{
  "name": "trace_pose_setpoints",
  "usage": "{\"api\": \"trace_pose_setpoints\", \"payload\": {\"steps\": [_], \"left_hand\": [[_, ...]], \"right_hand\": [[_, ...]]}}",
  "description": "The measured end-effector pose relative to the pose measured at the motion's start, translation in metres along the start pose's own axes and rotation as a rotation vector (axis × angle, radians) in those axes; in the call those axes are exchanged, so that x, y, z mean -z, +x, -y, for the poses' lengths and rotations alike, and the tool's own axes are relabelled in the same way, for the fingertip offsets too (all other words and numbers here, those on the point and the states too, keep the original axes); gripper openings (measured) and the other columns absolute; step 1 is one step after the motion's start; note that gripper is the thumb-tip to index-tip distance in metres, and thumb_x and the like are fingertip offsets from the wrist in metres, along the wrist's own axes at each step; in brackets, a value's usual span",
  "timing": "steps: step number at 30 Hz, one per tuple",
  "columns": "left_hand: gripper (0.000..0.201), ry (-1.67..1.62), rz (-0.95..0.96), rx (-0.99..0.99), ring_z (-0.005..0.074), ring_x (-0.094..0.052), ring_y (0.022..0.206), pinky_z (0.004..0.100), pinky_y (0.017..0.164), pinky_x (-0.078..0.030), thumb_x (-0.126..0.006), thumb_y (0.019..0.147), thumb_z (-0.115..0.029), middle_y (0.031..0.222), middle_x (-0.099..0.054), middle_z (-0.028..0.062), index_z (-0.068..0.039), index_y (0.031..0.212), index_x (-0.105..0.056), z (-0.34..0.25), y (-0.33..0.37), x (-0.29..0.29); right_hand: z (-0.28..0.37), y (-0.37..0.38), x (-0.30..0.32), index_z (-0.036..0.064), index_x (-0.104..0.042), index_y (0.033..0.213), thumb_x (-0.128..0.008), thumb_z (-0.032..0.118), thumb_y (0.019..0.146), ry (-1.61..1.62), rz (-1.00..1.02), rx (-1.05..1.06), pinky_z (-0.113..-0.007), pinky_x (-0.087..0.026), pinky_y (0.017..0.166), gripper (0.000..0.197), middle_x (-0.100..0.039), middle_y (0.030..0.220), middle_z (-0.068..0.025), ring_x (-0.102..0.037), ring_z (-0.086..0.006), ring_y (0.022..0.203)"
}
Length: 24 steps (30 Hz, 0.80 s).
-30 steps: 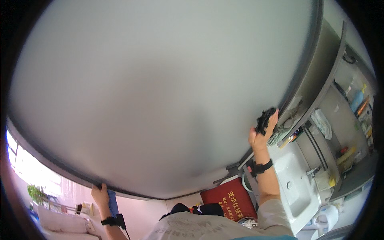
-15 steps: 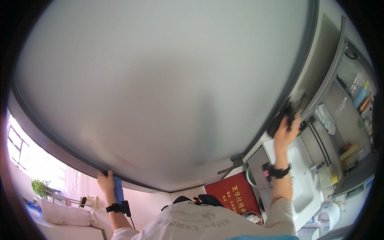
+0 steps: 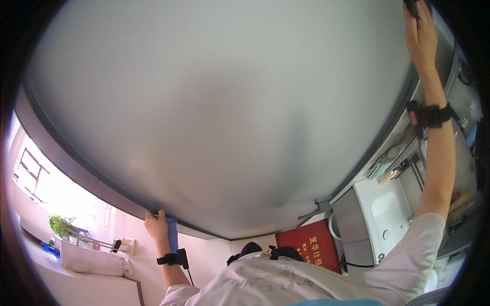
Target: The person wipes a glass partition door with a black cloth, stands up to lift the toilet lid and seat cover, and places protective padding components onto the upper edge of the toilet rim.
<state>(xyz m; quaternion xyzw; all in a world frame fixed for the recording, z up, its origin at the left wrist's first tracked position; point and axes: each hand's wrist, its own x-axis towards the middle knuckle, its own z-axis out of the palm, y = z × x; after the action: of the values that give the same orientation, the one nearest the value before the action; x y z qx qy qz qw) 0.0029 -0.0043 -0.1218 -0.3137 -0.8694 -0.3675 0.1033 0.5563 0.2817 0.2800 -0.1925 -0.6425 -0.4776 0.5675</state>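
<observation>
A large frosted glass door [image 3: 219,117] with a dark frame fills most of the view, and a dark lever handle [image 3: 317,207] sits low on its right side. My left hand [image 3: 157,227] is closed on the door's lower left edge. Just right of those fingers hangs a blue cloth [image 3: 172,234]; whether the hand also grips it is unclear. Raised to the top right corner, my right hand [image 3: 422,43] is closed around a dark object [image 3: 411,7] beside the frame's right side. That object is mostly cut off by the picture's edge.
At the right are a white washbasin [image 3: 390,209], a grey cabinet [image 3: 352,219] and a mirror cabinet with toiletries. A red mat [image 3: 309,242] lies on the floor. On the left, a green plant [image 3: 61,226] stands near a bright window [image 3: 48,176].
My right hand has moved from beside the basin up to the top right corner, carrying the dark object. The left hand and the blue cloth appear slightly further right in view.
</observation>
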Motion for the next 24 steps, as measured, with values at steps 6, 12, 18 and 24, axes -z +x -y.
{"api": "trace_pose_setpoints", "payload": {"steps": [6, 12, 18, 24], "left_hand": [[0.029, -0.024, 0.003, 0.052, 0.0358, -0.063, 0.069, 0.0422, 0.066, -0.049, -0.060, 0.072, -0.021, 0.072, -0.064, 0.0206, 0.004, 0.088, -0.061, -0.010, -0.001, 0.006], [0.030, 0.054, -0.015, 0.023, 0.0376, -0.063, 0.069, 0.0437, 0.066, -0.049, -0.060, 0.072, -0.021, 0.071, -0.063, 0.0219, 0.004, 0.088, -0.061, -0.011, -0.001, 0.007], [0.035, 0.102, 0.032, 0.017, 0.0398, -0.062, 0.070, 0.0450, 0.067, -0.048, -0.056, 0.074, -0.026, 0.071, -0.062, 0.0240, 0.007, 0.083, -0.059, -0.008, 0.004, 0.003], [0.035, 0.110, -0.010, 0.033, 0.0407, -0.062, 0.073, 0.0453, 0.069, -0.048, -0.058, 0.074, -0.027, 0.073, -0.062, 0.0249, 0.007, 0.081, -0.058, -0.001, 0.005, -0.002]], "right_hand": [[0.062, -0.088, 0.012, 0.0060, -0.036, 0.138, -0.047, 0.016, 0.088, 0.144, 0.065, -0.154, -0.037, -0.029, 0.107, 0.052, -0.035, 0.142, -0.0169, -0.035, -0.0315, 0.131], [0.156, -0.253, 0.063, 0.0139, -0.059, 0.088, -0.055, 0.030, 0.064, 0.146, 1.103, 0.190, -0.037, -0.036, 0.061, 0.029, -0.056, 0.093, -0.0051, -0.051, -0.0218, 0.077], [0.176, -0.350, 0.080, 0.0201, -0.049, 0.131, -0.046, 0.019, 0.085, 0.577, 1.037, 0.453, -0.029, -0.032, 0.102, 0.046, -0.050, 0.131, 0.0085, -0.043, -0.0081, 0.121], [0.127, -0.225, 0.051, 0.0189, -0.051, 0.129, -0.045, 0.020, 0.087, 0.459, 0.846, 0.567, -0.032, -0.030, 0.107, 0.042, -0.052, 0.130, 0.0045, -0.044, -0.0130, 0.124]]}}
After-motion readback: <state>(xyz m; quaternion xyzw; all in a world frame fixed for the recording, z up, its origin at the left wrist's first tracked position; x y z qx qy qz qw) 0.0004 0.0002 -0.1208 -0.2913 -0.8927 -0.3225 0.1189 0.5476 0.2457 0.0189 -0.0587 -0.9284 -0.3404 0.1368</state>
